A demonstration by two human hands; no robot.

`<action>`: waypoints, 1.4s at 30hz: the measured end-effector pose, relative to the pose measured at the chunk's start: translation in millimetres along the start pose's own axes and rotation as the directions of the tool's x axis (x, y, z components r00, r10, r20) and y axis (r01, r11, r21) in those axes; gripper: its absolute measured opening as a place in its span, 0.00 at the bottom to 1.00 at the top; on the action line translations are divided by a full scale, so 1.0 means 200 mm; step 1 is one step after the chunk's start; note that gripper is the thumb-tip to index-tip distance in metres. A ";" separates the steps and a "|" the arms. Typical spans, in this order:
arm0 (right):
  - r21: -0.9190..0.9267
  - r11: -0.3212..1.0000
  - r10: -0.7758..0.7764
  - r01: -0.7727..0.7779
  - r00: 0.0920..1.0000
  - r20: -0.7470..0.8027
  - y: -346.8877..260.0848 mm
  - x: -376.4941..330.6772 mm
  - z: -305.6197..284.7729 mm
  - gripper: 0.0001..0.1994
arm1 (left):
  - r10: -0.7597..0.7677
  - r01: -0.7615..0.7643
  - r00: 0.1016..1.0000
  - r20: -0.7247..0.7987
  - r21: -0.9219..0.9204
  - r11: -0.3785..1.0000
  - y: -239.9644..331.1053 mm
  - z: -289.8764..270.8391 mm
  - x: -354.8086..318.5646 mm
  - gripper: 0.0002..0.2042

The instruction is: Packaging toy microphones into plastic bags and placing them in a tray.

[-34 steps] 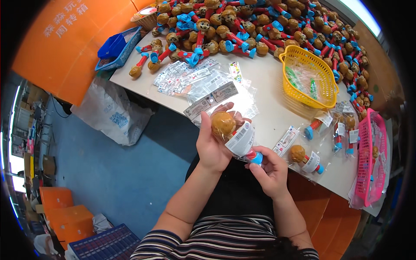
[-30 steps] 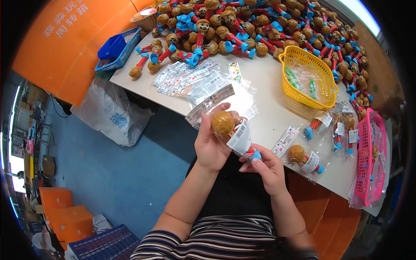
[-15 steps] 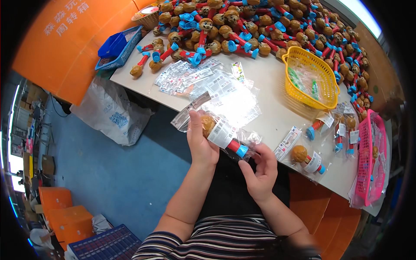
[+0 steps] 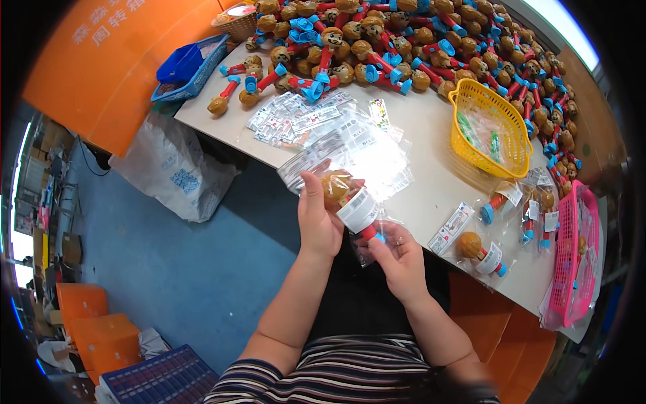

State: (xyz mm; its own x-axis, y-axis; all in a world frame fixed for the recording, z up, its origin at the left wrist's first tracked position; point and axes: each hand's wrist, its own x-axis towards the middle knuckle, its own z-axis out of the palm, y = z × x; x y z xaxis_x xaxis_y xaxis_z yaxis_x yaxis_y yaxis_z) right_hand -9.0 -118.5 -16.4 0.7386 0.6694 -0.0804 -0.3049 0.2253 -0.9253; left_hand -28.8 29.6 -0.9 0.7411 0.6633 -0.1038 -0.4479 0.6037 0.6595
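Note:
Between my hands, over the table's front edge, is a toy (image 4: 335,188) with a round brown head, a red stem and a blue end, inside a clear plastic bag. A white label (image 4: 359,211) wraps its stem. My left hand (image 4: 319,219) holds the bag by the head end, thumb up along its side. With thumb and fingers, my right hand (image 4: 397,256) pinches the bag at the blue end. Just beyond lies a stack of clear printed bags (image 4: 336,138), partly washed out by glare.
A large heap of similar toys (image 4: 404,47) covers the back of the table. To the right stand a yellow basket (image 4: 484,161) and a pink basket (image 4: 565,269), with several bagged toys (image 4: 481,252) near them. A blue basket (image 4: 195,84) sits at the left edge.
The bagged toy has tilted, its blue end swinging down and toward me. My right hand has moved slightly left and closed on that end.

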 end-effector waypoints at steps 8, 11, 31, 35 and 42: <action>-0.207 0.969 -0.174 0.131 0.964 -0.203 -0.34 0.03 -0.16 0.14 | -0.192 0.163 0.943 0.270 0.128 0.978 0.00 -0.03 0.01 0.28; -0.401 0.901 -0.323 0.164 0.871 -0.369 -0.73 0.11 -0.44 0.16 | 0.052 -0.212 0.962 0.269 0.613 0.761 0.09 -0.04 0.03 0.24; -0.641 0.702 -0.525 -0.310 0.382 -0.760 -0.69 -0.34 -1.25 0.25 | -0.126 -0.633 0.774 0.621 0.768 -0.100 0.00 -0.01 -0.01 0.16; -0.717 0.526 -0.618 -0.458 0.374 -0.692 -0.66 -0.35 -1.22 0.34 | 0.134 -0.632 0.765 0.629 0.774 -0.026 -0.04 0.02 0.00 0.07; -0.882 0.386 -0.897 -0.272 0.112 -0.427 -0.70 -0.30 -0.92 0.22 | 0.390 -0.591 0.769 0.506 0.795 0.134 -0.04 0.00 -0.03 0.07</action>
State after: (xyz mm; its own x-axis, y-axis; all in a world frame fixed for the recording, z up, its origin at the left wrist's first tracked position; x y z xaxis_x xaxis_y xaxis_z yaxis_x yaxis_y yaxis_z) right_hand 99.8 -319.9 48.9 0.6129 -0.4297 0.6631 0.2117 -0.7192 -0.6617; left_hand -29.8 19.5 -5.9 0.6482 0.5219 0.5545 -0.1006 -0.6631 0.7418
